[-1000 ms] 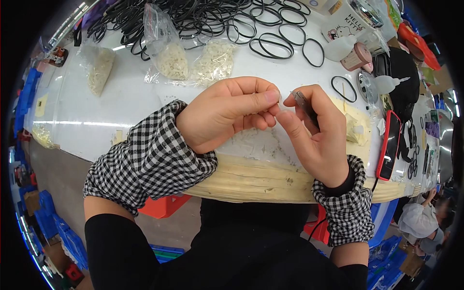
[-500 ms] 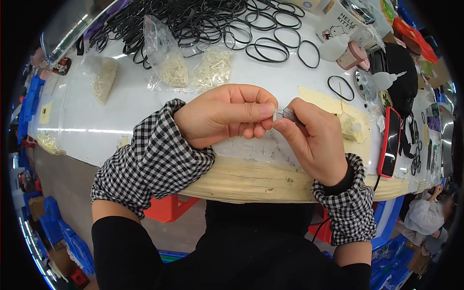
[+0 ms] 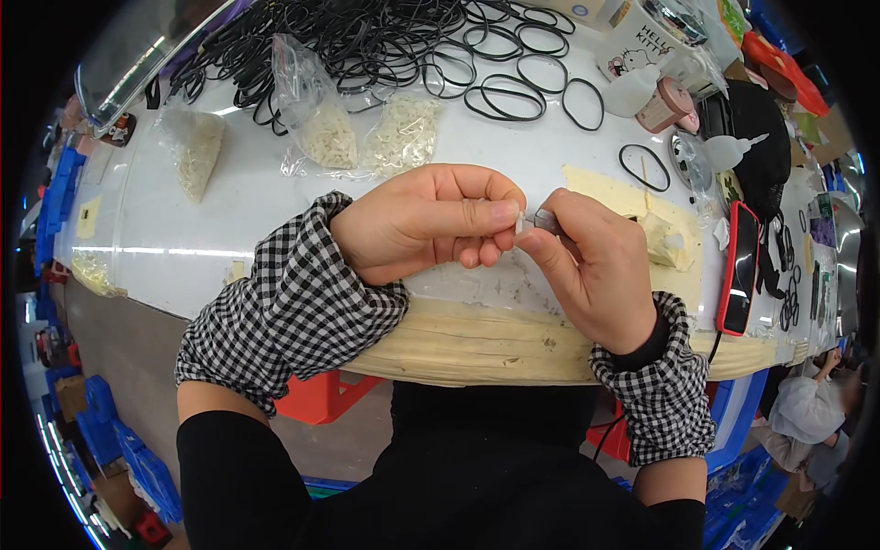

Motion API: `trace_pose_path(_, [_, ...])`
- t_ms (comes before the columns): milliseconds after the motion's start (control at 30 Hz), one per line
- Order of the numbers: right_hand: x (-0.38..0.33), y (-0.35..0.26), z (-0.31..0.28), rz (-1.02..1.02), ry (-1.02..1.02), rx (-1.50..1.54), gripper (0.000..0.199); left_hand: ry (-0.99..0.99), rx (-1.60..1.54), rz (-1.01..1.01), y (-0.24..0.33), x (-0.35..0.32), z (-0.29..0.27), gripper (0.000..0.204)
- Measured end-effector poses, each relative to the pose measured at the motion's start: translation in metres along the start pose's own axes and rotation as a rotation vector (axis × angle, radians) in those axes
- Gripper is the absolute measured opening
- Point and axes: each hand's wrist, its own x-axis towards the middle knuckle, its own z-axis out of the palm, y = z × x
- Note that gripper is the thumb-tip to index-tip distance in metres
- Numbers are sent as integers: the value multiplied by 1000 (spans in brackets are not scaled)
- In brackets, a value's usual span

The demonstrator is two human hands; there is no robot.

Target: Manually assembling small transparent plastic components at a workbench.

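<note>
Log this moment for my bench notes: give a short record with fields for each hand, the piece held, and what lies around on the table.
left hand: left hand, fingertips pinching a small translucent plastic piece
right hand: right hand, thumb and forefinger meeting the same piece, with a small grey part in its fingertips
surface: white table with tape-wrapped front edge
behind hands: heap of black rubber rings; clear bags of small whitish parts
right side: red-cased phone
</note>
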Motion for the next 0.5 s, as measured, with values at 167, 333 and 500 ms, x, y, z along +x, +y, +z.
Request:
trace_pose_path(167, [-1,-1,-3,6,-58,-10,35,-19,8,15,0,1,-1,19])
trace_pose_path(333, [0,0,-1,57,-33,7,31,81,-28,43,0,1,-3,13])
trace_pose_path(500, [0,6,6,96,30,88,16,366,-82,189,2,2,-3,13])
